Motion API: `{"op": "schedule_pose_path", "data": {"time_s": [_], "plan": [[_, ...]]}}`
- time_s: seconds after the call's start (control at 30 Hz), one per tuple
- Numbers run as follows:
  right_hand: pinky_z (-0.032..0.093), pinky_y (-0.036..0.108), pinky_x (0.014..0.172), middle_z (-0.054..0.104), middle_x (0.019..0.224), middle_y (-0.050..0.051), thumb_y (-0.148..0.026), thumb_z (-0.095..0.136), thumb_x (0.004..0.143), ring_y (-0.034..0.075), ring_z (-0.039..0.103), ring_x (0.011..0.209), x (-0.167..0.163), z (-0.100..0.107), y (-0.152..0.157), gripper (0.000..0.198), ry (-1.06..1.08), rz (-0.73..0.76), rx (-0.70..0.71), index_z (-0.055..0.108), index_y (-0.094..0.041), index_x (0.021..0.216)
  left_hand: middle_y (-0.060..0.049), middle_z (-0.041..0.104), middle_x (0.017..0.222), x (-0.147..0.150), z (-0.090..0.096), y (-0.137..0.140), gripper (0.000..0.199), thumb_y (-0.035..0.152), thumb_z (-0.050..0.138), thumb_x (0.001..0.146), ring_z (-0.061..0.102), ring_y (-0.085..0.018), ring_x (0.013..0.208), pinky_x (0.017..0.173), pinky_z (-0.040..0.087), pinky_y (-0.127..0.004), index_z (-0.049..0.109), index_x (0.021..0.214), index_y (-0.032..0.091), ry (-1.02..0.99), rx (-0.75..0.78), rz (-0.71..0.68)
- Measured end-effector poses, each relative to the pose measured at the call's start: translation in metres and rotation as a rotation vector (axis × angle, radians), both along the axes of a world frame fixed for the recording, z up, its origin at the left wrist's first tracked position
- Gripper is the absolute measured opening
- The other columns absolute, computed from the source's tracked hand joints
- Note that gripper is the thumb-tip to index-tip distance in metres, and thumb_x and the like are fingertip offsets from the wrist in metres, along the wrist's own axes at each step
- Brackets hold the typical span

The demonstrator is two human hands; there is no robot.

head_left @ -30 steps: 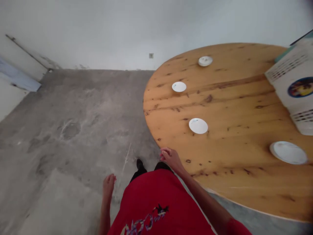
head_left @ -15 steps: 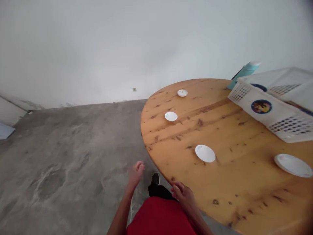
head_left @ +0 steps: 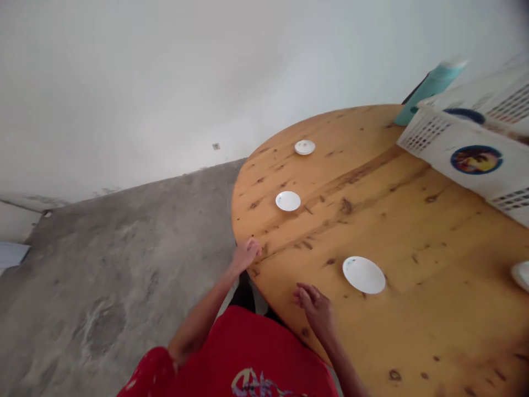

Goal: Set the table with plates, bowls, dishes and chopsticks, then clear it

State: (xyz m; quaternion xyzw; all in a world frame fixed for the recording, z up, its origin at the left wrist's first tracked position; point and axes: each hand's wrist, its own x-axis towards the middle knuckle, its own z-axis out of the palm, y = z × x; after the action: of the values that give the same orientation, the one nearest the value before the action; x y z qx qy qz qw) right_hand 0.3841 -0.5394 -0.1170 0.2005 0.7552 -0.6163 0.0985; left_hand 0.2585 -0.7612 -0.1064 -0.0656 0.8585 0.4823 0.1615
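Observation:
My left hand [head_left: 247, 253] hangs over the table's left edge with its fingers curled in, slightly blurred; nothing shows in it. The nearest thing is a small white plate [head_left: 288, 201], a little farther in. My right hand [head_left: 317, 309] is above the near part of the table, fingers loosely bent together, holding nothing visible. To its right lies a larger white plate [head_left: 364, 275], apart from the hand. Toward the back, a small white dish [head_left: 305, 147] appears to be stacked.
The round wooden table [head_left: 413, 242] stands by a pale wall [head_left: 165, 82]. A white plastic basket [head_left: 442, 140] and a teal container [head_left: 432, 88] occupy its back right. More white plates [head_left: 523, 274] show at the right edge. Grey concrete floor [head_left: 136, 264] lies left.
Both hands have moved forward, the left from beside the table to over its edge. The view has shifted, bringing the table closer and pushing the right-hand plates partly out of frame.

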Motion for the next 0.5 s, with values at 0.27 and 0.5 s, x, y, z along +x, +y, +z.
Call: {"op": "schedule_pose_path", "data": {"time_s": [0.27, 0.5], "plan": [[0.061, 0.036, 0.063, 0.077, 0.088, 0.014, -0.07, 0.061, 0.068, 0.028, 0.075, 0.074, -0.016, -0.018, -0.022, 0.061, -0.258, -0.334, -0.004, 0.071, -0.018, 0.099, -0.004, 0.073, 0.077, -0.179, -0.017, 0.05, 0.027, 0.038, 0.052, 0.099, 0.069, -0.017, 0.075, 0.079, 0.053, -0.029, 0.061, 0.111, 0.016, -0.023, -0.158, -0.171], [0.063, 0.036, 0.067, 0.077, 0.084, 0.013, -0.081, 0.06, 0.068, 0.028, 0.075, 0.071, -0.049, -0.018, -0.082, 0.073, -0.376, -0.606, -0.006, 0.069, -0.016, 0.1, -0.003, 0.065, 0.061, -0.244, -0.036, 0.065, 0.021, 0.025, 0.048, 0.097, 0.065, -0.015, 0.057, 0.06, 0.051, -0.025, 0.064, 0.089, 0.014, -0.176, -0.089, -0.42]]}}
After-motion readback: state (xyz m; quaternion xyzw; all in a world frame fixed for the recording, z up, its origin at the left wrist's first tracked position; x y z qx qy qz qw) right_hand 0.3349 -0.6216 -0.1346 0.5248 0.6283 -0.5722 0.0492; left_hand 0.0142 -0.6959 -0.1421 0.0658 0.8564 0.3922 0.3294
